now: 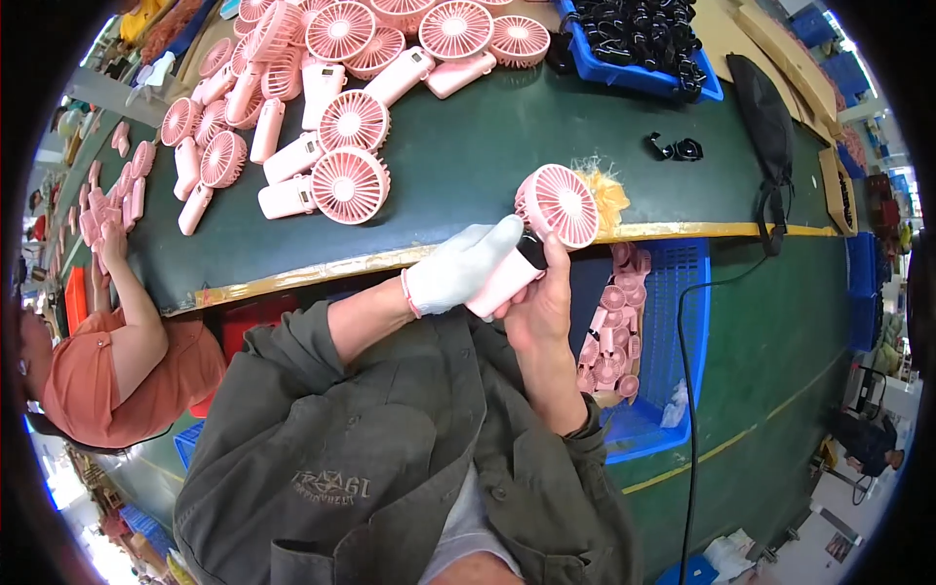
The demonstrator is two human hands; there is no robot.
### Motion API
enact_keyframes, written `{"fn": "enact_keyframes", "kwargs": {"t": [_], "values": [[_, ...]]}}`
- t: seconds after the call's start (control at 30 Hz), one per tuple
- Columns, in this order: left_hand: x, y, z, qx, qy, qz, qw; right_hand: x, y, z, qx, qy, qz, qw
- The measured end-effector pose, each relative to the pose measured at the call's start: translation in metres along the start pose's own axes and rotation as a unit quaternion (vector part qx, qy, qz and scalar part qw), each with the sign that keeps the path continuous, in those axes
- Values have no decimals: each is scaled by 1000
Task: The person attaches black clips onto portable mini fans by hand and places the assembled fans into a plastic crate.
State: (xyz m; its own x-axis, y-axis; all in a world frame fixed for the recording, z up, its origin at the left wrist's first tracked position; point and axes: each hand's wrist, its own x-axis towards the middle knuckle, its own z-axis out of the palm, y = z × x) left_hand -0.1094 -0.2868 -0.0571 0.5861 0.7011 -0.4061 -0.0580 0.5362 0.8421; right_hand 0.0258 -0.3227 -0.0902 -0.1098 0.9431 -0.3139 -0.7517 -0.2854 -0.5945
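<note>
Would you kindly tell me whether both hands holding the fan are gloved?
No, the left hand is gloved, while the right hand on the same fan is bare.

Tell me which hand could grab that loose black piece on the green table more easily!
Probably the right hand. It looks nearer the loose black piece, which lies to the right; the gloved left hand sits farther left. Both hold the pink fan, so the right would need to let go first.
</note>
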Motion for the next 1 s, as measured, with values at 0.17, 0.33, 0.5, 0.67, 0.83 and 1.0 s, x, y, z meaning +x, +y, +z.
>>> {"fn": "enact_keyframes", "kwargs": {"t": [0.17,0.33,0.5,0.67,0.83,1.0], "values": [[1,9,4,73,-7,4,997,2,-6,-5,-65,-29,-61,996],[12,13,2,88,-21,-7,996,2,-11,10,-160,38,-196,967],[19,9,1,93,-32,-11,995,3,-10,-2,-177,10,-201,963],[14,16,6,78,-108,-23,991,5,-10,-25,-186,-79,-140,969],[17,10,14,176,-52,-19,983,-5,-26,-18,-167,-109,-44,979],[41,-24,2,348,4,219,912,3,-6,-32,-249,-51,-140,957]]}}
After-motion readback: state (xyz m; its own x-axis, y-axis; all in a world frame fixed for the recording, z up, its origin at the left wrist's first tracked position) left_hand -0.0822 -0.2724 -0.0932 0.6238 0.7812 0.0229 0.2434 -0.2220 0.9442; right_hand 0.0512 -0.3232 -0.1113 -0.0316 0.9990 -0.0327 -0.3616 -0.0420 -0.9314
